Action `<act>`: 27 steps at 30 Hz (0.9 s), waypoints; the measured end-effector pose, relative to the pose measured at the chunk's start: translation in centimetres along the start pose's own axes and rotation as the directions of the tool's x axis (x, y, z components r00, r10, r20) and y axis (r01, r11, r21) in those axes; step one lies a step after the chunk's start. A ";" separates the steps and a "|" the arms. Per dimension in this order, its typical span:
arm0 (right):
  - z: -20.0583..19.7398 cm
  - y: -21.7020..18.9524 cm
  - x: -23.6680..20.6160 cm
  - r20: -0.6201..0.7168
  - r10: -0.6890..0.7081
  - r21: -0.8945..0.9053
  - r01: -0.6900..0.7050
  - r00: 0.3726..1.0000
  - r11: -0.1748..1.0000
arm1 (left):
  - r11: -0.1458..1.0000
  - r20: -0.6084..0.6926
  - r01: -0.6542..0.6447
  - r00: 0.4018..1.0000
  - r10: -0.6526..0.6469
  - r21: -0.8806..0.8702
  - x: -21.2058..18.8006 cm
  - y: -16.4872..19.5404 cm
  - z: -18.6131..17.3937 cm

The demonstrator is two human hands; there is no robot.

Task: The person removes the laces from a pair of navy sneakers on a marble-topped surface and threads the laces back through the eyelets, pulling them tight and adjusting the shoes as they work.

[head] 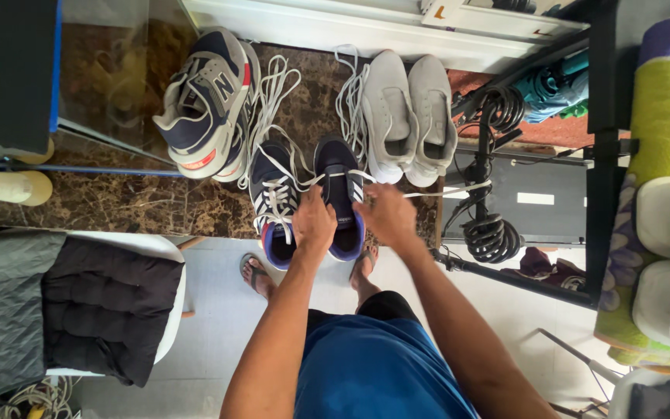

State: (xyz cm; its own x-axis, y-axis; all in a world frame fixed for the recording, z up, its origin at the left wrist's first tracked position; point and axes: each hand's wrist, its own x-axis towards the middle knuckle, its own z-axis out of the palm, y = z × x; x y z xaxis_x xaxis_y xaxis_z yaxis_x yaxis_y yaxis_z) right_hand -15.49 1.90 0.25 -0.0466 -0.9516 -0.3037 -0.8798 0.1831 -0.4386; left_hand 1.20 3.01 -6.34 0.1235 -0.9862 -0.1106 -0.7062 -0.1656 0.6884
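Two navy sneakers with white stripes sit on a brown marble ledge: the left one (273,203) is partly laced, the right one (342,186) lies under my hands. My left hand (313,223) presses down on the right sneaker's tongue area and grips it. My right hand (385,215) pinches a white shoelace (447,190) that stretches out to the right from that sneaker.
A navy-grey pair of trainers (207,101) and a light grey pair (409,112) stand behind, with loose white laces (273,85) between them. A chair with a dark cushion (110,306) is at left; a black rack with coiled cables (494,237) at right. My sandalled feet (257,273) are below.
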 end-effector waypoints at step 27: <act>6.9 -1.4 -1.1 0.288 0.012 -0.150 0.033 0.957 0.988 | 0.843 0.169 -0.348 0.937 0.305 0.411 8.4 2.2 1.4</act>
State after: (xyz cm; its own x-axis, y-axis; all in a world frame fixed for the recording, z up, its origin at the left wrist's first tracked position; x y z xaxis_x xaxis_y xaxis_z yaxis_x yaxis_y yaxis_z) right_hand -10.93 4.43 -4.62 0.0812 -0.8378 -0.5399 -0.9420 0.1125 -0.3162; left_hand -0.31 -5.63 -6.75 -0.2171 -0.9760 -0.0146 -0.9244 0.2008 0.3243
